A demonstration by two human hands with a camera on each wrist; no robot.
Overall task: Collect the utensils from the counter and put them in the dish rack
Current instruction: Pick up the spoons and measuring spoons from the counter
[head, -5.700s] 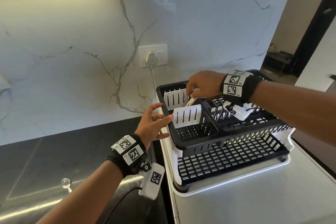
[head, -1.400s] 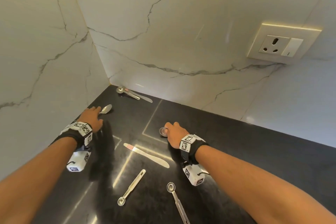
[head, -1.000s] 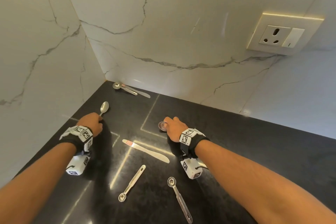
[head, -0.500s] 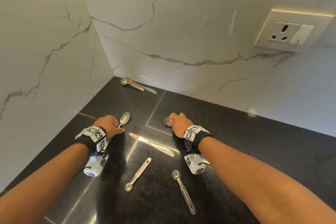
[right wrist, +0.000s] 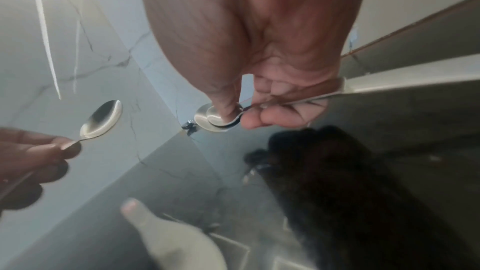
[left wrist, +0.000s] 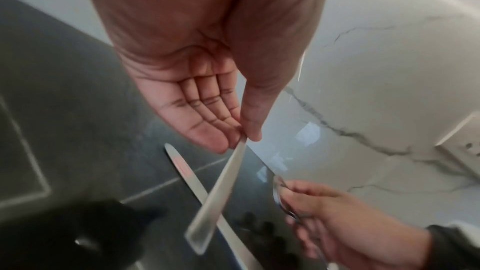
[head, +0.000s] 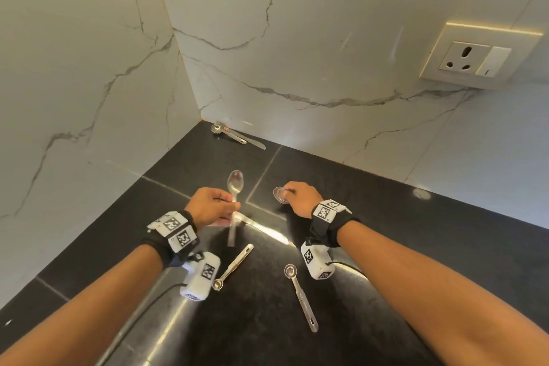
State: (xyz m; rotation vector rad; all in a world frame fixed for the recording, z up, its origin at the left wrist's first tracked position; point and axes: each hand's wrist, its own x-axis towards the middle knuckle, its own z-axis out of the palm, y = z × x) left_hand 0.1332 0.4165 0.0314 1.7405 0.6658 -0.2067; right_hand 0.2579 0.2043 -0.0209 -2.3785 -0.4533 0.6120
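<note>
Pinching a spoon (head: 235, 187) by its handle, the left hand (head: 211, 206) holds it bowl-up above the knife (head: 261, 229) lying mid-worktop (head: 445, 246), probably to add that next. The right hand (head: 300, 197) is curled round two nested spoons (right wrist: 218, 118), thumb pressed into the bowls so they stay stacked. Two measuring spoons (head: 233, 266) lie towards the near edge; another spoon and knife (head: 237, 137) sit in the far corner. The rack is out of view, so collecting looks partway done.
</note>
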